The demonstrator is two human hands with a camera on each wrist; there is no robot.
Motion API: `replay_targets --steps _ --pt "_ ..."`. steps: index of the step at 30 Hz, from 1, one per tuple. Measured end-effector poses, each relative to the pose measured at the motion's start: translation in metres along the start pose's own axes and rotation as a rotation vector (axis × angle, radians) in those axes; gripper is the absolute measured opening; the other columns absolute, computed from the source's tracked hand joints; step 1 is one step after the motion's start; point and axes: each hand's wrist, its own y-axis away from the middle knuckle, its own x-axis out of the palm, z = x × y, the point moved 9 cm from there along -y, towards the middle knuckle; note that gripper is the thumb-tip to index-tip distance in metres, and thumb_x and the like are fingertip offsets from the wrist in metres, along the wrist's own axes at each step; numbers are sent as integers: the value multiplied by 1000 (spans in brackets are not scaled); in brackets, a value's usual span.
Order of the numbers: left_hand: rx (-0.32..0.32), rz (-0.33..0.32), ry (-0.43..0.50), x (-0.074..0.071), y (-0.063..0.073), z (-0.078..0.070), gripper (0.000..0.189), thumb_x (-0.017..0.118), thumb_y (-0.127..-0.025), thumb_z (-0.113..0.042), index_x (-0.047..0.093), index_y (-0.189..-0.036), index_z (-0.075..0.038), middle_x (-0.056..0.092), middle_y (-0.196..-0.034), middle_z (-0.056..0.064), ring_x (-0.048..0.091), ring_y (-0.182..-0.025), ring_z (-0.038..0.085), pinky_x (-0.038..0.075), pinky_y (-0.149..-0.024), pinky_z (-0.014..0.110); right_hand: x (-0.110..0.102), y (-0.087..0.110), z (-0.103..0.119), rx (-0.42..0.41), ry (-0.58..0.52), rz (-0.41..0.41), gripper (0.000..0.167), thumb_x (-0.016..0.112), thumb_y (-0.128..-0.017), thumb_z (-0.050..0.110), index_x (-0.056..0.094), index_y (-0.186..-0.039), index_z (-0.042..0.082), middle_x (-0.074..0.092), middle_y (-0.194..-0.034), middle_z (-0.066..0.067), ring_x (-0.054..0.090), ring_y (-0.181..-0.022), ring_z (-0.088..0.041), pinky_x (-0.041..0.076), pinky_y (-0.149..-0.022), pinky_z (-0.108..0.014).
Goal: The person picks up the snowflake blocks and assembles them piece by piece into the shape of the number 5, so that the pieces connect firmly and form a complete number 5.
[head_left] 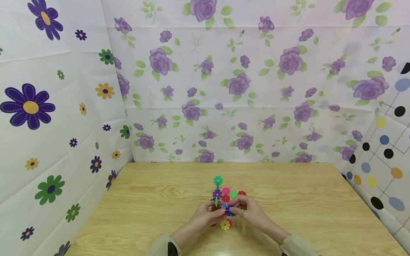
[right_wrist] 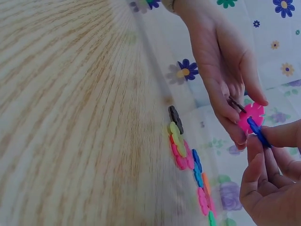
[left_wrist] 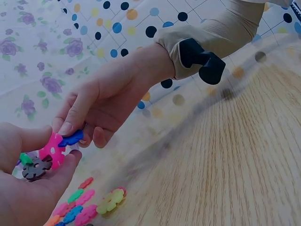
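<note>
Above the table, my left hand (head_left: 204,213) pinches a pink notched flower-shaped disc (left_wrist: 52,151) between thumb and fingers. A dark grey disc (left_wrist: 36,168) and a green disc (head_left: 216,202) sit beside the pink one, within the left hand. My right hand (head_left: 250,210) pinches a blue disc (right_wrist: 257,132) by its edge. The blue disc stands edge-on against the rim of the pink one in the right wrist view; how deep they interlock cannot be seen. Both hands are close together, fingertips nearly meeting.
Several loose discs lie on the wooden table (head_left: 144,199) around and behind the hands, among them a yellow disc (head_left: 225,224), a purple disc (head_left: 217,194), a teal disc (head_left: 218,180) and a red disc (head_left: 225,198). Patterned cloth walls (head_left: 224,135) stand behind and at both sides.
</note>
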Motion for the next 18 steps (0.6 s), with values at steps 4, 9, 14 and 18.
replay_targets --steps 4,9,14,18 --pt "-7 -18 46 -3 0 2 52 62 -94 -6 40 -138 11 57 -111 10 67 -96 14 51 -97 33 2 -2 -4 12 -5 14 19 66 -92 13 65 -105 0 66 -91 -13 62 -73 -18 48 -58 -22" --pt "-8 -29 61 -7 0 4 57 63 -94 -7 37 -140 12 57 -118 15 67 -97 15 52 -95 31 4 -4 -8 20 -18 36 20 65 -93 15 64 -106 0 66 -90 -12 64 -74 -23 49 -59 -26" --pt "-2 -24 33 -8 -1 4 47 62 -93 -6 45 -133 11 58 -113 13 67 -98 16 53 -94 32 5 -4 -5 7 -10 53 22 66 -92 16 64 -106 0 67 -90 -13 64 -74 -22 50 -58 -27" --pt "3 -15 28 -9 -1 5 46 62 -94 -6 45 -134 11 61 -107 11 67 -98 16 53 -95 33 5 -4 -5 6 -12 65 23 66 -92 18 65 -107 0 67 -90 -11 65 -75 -22 51 -59 -28"
